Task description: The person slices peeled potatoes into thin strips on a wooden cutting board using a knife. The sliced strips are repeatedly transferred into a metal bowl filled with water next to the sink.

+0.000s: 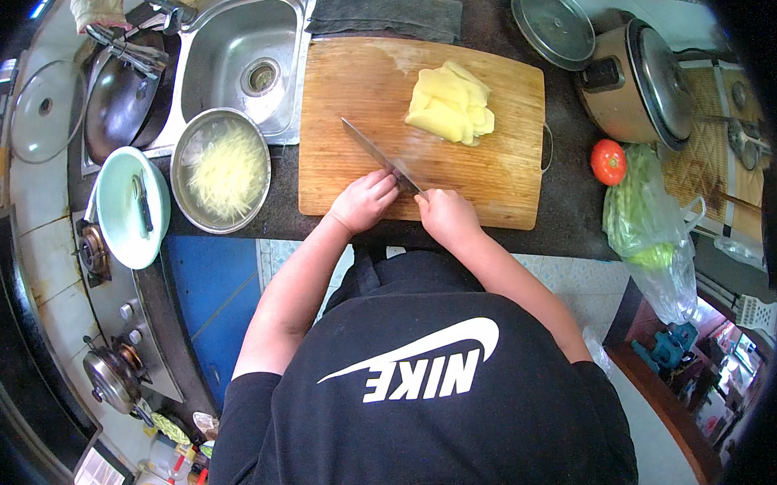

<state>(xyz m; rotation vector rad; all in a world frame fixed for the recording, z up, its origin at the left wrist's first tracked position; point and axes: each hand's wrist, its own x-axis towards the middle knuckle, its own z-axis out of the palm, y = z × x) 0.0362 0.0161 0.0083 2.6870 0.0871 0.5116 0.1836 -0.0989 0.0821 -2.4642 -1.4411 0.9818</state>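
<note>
My right hand (450, 217) is closed around the handle of a kitchen knife (378, 152), whose blade slants up and left over the wooden cutting board (353, 73). Close to the blade's lower part, my left hand (366, 199) has bent fingers near the board's front edge; whether it grips the blade or something beneath the fingers, I cannot tell. A pile of thin, pale yellow slices, apparently potato, (452, 104) lies on the board's right half. Left of the board, a metal bowl (178, 187) holds pale shreds (227, 175).
A pale green bowl (113, 211) with a peeler inside stands left of the metal bowl. Behind are a steel sink (221, 60) and a folded dark cloth (386, 11). On the right are a rice cooker (605, 99), a tomato (608, 162) and bagged green vegetables (640, 209).
</note>
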